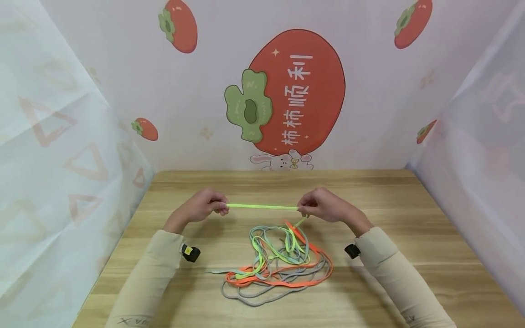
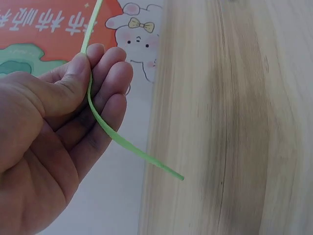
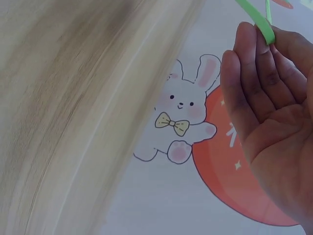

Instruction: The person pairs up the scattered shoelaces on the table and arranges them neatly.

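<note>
A yellow-green shoelace (image 1: 262,207) is stretched nearly level above the table between both hands. My left hand (image 1: 206,205) pinches it between thumb and forefinger near one end; in the left wrist view the lace's tipped end (image 2: 151,159) hangs free past the fingers. At the other side my right hand (image 1: 324,205) pinches the same lace, and in the right wrist view the green lace (image 3: 259,20) bends at the fingertips. From there it runs down to a loose tangle of grey, orange and yellow-green laces (image 1: 287,287) lying between the forearms.
A wood-grain table (image 1: 393,200) carries the tangle. Behind it stands a white backdrop (image 1: 369,114) printed with persimmons and a rabbit; pale sheets (image 1: 53,136) hang at both sides. Black wrist cameras (image 1: 190,253) sit at the sleeve cuffs.
</note>
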`<state>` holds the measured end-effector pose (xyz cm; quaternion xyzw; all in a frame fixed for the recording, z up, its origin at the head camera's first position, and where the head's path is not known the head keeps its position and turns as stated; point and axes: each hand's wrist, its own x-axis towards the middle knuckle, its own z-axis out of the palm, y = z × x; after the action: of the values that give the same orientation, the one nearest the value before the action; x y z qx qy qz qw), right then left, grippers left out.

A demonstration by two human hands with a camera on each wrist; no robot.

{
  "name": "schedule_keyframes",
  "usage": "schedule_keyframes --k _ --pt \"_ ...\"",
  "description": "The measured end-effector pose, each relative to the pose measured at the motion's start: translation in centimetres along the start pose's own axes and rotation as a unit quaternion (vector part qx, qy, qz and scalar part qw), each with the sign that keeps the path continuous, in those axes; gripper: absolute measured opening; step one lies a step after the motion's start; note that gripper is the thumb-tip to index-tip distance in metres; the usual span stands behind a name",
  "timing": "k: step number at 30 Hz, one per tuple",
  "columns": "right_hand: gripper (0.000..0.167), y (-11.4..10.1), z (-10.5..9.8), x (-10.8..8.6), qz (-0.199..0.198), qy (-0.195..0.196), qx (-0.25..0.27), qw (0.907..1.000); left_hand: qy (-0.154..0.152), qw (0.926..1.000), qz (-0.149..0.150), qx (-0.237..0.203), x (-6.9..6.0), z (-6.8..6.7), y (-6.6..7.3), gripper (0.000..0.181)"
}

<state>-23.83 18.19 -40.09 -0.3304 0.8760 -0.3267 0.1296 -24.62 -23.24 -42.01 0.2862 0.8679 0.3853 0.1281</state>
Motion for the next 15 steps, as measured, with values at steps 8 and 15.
schedule_keyframes --k 8,15 --pt "0.013 1.0 -0.9 -0.9 0.008 0.004 -0.003 1.0 0.009 0.9998 -0.01 0.011 -1.9 -1.4 -1.7 0.024" --pt "0.012 1.8 -1.8 -2.1 0.017 0.012 0.003 0.9998 0.013 0.9995 -0.027 0.014 -3.4 -2.7 -2.6 0.023"
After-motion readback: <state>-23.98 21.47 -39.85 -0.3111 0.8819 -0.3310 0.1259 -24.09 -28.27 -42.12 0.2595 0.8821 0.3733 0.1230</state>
